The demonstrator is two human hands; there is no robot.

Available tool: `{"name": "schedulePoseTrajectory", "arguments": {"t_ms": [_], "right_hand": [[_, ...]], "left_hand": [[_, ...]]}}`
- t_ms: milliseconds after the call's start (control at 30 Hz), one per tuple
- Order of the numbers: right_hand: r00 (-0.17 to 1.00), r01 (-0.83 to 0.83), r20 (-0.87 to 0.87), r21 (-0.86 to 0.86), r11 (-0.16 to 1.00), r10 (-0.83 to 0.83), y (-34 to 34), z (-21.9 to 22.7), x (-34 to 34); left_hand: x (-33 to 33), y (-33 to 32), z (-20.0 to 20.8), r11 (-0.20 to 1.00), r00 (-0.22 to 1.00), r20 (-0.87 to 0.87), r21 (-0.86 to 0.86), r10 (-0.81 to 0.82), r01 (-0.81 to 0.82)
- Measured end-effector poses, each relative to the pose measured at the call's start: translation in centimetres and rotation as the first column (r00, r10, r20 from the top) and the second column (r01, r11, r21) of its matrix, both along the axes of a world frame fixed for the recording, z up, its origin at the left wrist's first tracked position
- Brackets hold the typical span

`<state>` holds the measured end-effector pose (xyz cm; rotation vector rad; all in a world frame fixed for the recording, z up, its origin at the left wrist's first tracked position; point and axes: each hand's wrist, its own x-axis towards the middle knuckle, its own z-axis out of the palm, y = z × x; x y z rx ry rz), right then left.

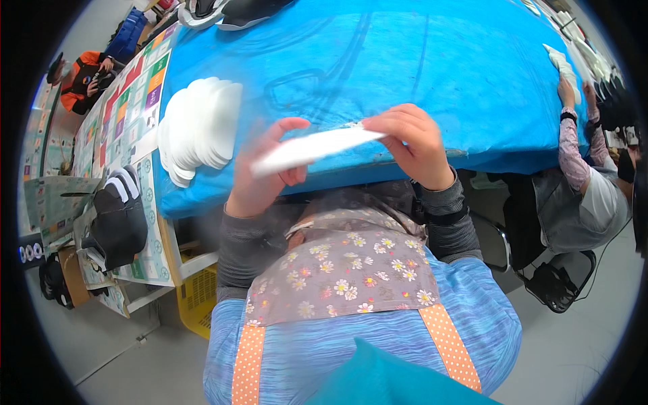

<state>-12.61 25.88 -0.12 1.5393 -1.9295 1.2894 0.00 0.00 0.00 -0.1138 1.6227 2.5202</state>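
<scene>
The right hand [417, 143] pinched one end of a blurred white piece [317, 150]; the left hand [253, 185] curved around the other, its grip impossible to tell. By the near edge of the table [432, 74], the long axis ran left to right, the right end pointing higher in view.

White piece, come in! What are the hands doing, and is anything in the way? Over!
Right hand pinching white piece. Left hand at its left end, blurred, grip unclear. White stack on blue cover, off to the left, not blocking.
</scene>
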Motion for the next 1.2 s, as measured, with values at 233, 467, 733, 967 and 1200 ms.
{"name": "schedulePoseTrajectory", "arguments": {"t_ms": [233,467,733,967,1200], "right_hand": [[0.905,0.220,0.381,-0.041,0.975,-0.189,0.1,-0.1,0.6],[0.735,0.051,0.678,-0.053,0.997,-0.001,0.0,0.9,1.5],[0.386,-0.092,0.873,-0.287,0.954,0.300,0.8,0.8,0.8],[0.058,-0.105,0.894,-0.437,0.893,0.444,0.5,-0.5,0.2],[0.317,0.000,0.907,-0.293,0.956,0.278,0.0,-0.6,0.6]], "left_hand": [[-1.4,0.9,-0.6,0.862,0.914,-0.288,-0.338,0.287,-0.378],[-2.0,1.4,-0.3,0.860,0.834,-0.405,-0.183,0.374,-0.475],[-1.6,1.8,2.0,0.947,0.927,-0.195,0.099,0.320,-0.306],[-1.8,1.9,2.3,0.921,0.965,-0.013,0.301,0.261,-0.245],[-2.9,2.8,1.7,0.904,0.899,-0.093,0.039,0.428,-0.427]]}}
